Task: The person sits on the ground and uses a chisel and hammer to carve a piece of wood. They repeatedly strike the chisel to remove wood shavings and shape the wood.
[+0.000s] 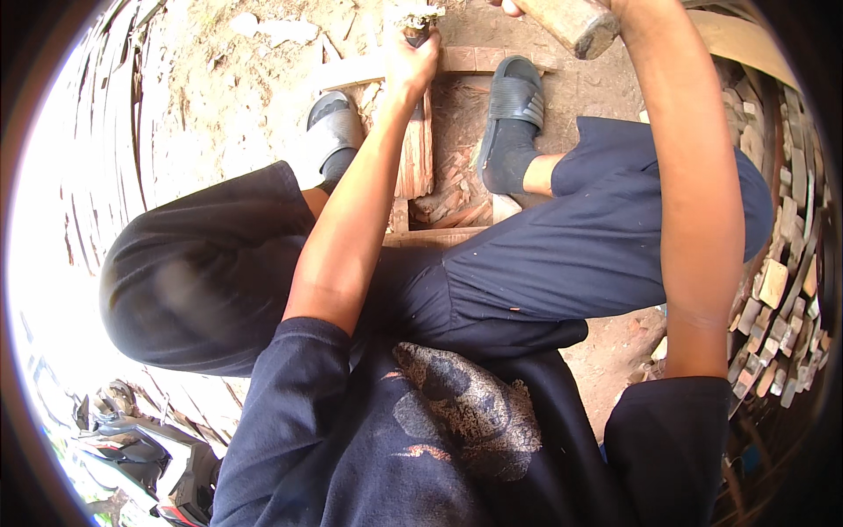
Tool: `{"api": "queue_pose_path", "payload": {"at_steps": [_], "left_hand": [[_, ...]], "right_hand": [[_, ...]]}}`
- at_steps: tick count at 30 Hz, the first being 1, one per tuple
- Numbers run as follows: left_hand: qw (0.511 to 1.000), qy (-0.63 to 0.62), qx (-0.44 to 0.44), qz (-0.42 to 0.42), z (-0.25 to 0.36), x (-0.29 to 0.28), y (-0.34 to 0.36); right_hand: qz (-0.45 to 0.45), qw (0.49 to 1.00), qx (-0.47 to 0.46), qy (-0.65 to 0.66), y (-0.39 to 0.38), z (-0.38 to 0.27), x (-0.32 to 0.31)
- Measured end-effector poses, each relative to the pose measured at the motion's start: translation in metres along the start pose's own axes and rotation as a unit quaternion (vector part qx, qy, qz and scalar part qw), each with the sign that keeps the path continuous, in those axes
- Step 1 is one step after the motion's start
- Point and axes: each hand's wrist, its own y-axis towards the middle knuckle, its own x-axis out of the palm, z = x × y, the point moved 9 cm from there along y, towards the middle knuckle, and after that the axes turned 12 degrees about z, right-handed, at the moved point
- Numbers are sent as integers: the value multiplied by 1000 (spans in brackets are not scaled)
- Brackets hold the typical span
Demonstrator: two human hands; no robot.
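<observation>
Together, two bare hands are occupied: the left hand (418, 57) is closed round a short tool (417, 33) with a dark body and a pale, frayed top. The right hand (510, 8), mostly cropped by the upper edge, appears to grip a thick wooden mallet (571, 26), held to the right of the left hand and apart from the tool. A reddish board (417, 162) runs from near the left hand back toward the seated person, with a wooden crosspiece (465, 60) just right of that hand. Wood chips (452, 176) beside the board suggest work partly done; the tool's lower end is hidden, so what remains cannot be told. Flanking the left forearm (360, 189), a left sandal (334, 127) and a right sandal (518, 97) crowd the space. Right of the right forearm (694, 158) lie stacked wood pieces (781, 307); well behind the left hand, leftward, stands a partly visible motorbike (154, 457).
</observation>
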Motion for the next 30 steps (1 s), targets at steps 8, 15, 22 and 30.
{"api": "queue_pose_path", "payload": {"at_steps": [8, 15, 22, 30], "left_hand": [[997, 49, 14, 50, -42, -5, 18], [994, -14, 70, 80, -4, -5, 3], [992, -63, 67, 83, -3, -9, 2], [1000, -8, 16, 17, -1, -3, 0]], "right_hand": [[-32, 999, -10, 26, 11, 10, 8], [21, 999, -35, 23, 13, 14, -6], [-89, 992, -13, -86, -1, 18, 32], [62, 992, -56, -97, -2, 4, 9]]}}
